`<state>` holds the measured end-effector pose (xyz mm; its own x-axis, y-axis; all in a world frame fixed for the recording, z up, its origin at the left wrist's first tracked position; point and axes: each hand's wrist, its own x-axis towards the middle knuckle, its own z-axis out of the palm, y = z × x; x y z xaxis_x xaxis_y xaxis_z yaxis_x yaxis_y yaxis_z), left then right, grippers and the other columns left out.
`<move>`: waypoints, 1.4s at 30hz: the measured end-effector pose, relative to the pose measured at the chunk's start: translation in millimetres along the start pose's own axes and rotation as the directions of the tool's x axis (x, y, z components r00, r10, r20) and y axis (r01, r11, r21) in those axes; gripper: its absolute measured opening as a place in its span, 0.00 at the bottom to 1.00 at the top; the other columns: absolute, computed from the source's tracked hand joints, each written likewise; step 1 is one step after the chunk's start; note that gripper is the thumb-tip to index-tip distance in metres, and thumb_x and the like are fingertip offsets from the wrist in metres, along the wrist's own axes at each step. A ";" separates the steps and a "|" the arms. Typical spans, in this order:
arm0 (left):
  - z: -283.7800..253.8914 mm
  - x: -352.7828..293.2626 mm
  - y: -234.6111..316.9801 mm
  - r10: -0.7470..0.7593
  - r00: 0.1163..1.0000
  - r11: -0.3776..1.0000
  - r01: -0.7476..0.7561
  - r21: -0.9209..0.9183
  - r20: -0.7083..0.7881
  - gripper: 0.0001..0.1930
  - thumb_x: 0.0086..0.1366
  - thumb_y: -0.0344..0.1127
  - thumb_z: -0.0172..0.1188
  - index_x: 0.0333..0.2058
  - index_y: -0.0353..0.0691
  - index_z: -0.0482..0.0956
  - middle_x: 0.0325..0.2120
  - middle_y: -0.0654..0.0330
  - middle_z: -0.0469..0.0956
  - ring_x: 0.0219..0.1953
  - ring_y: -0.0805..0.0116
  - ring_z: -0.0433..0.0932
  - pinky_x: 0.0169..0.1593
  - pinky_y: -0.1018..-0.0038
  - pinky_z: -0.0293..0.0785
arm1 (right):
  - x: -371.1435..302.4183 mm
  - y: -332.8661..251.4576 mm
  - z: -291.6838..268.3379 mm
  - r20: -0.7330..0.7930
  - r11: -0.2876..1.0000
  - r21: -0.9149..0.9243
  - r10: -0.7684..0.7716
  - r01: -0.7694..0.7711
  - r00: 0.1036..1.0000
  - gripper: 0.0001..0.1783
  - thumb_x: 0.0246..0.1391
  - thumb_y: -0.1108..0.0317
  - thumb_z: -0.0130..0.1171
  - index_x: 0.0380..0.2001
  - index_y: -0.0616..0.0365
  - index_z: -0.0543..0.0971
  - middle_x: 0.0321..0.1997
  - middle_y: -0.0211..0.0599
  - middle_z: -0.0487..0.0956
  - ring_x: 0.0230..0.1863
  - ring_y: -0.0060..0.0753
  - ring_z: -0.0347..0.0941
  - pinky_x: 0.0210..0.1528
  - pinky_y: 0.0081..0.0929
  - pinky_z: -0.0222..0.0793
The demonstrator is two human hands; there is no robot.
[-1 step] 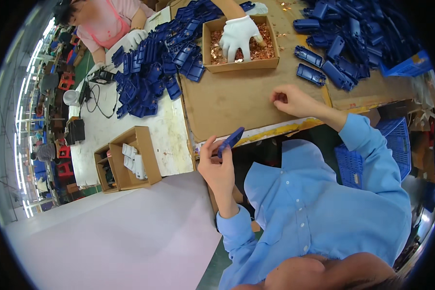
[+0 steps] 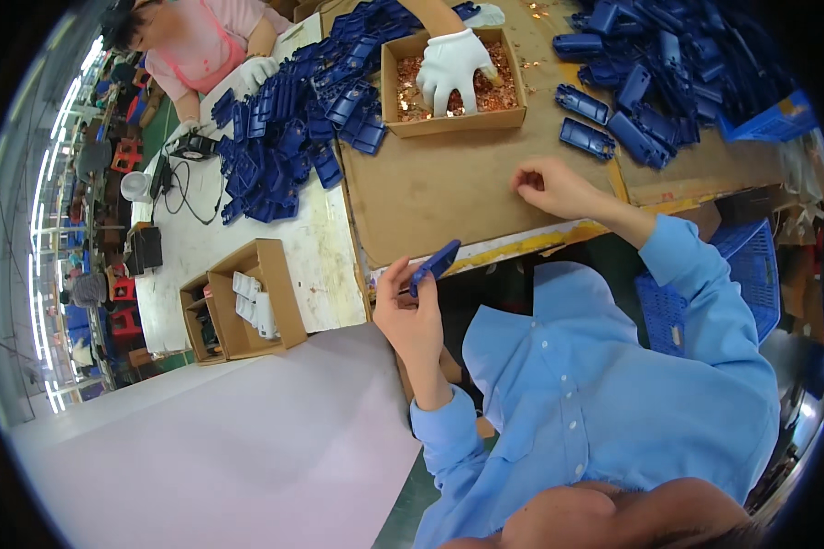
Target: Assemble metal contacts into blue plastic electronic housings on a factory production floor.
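Note:
My left hand [image 2: 410,311] pinches a dark blue plastic housing [image 2: 437,265] between thumb and fingers. It holds the piece tilted up, off the near edge of the cardboard-covered table [image 2: 439,197]. Farther right, my right hand [image 2: 556,189] is just over the cardboard with fingers curled and thumb against them; whether something small is pinched there is hidden. Beyond both hands is a cardboard box [image 2: 458,124] of small copper-coloured metal pieces [image 2: 412,91]. Another person's white-gloved hand [image 2: 453,71] reaches into it from the far side.
Piles of blue housings lie at far left [image 2: 265,151] and far right [image 2: 645,91]. A divided carton [image 2: 288,311] with white plastic parts [image 2: 254,304] sits left. Across the table is a person in pink [image 2: 215,41]. A blue crate [image 2: 755,274] stands by my right arm.

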<state>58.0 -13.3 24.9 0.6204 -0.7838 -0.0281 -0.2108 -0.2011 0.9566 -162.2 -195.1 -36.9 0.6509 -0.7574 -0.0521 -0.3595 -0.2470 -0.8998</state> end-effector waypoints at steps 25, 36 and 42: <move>28.1 6.6 -11.8 -0.155 0.979 0.596 0.202 -0.777 0.136 0.11 0.69 0.32 0.52 0.49 0.42 0.71 0.32 0.61 0.77 0.32 0.70 0.78 0.42 0.67 0.79 | -45.0 -42.5 8.1 -0.114 0.806 0.590 0.128 -0.037 0.985 0.05 0.53 0.75 0.61 0.33 0.61 0.76 0.32 0.28 0.78 0.33 0.17 0.74 0.40 0.17 0.70; 62.4 -18.2 8.7 -0.134 0.952 0.753 0.279 -0.596 0.276 0.19 0.70 0.28 0.47 0.58 0.38 0.63 0.41 0.54 0.76 0.32 0.70 0.79 0.32 0.77 0.79 | -48.6 -113.1 24.6 -0.130 0.919 0.368 -0.096 0.139 0.987 0.03 0.51 0.76 0.62 0.31 0.62 0.79 0.31 0.28 0.75 0.33 0.18 0.71 0.37 0.19 0.67; 62.6 -27.8 7.4 0.078 0.970 0.883 0.041 -0.467 0.232 0.19 0.67 0.26 0.44 0.56 0.33 0.67 0.43 0.57 0.76 0.40 0.73 0.76 0.42 0.77 0.75 | -45.9 -120.9 33.0 -0.165 0.973 0.020 -0.225 0.231 0.960 0.03 0.48 0.74 0.63 0.28 0.59 0.81 0.26 0.30 0.67 0.26 0.24 0.62 0.27 0.24 0.56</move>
<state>-8.1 -29.8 14.6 0.4095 -0.9121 -0.0204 0.1922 0.0644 0.9792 -126.5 -110.5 60.0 0.5953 -0.7717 0.2237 -0.1861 -0.4033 -0.8959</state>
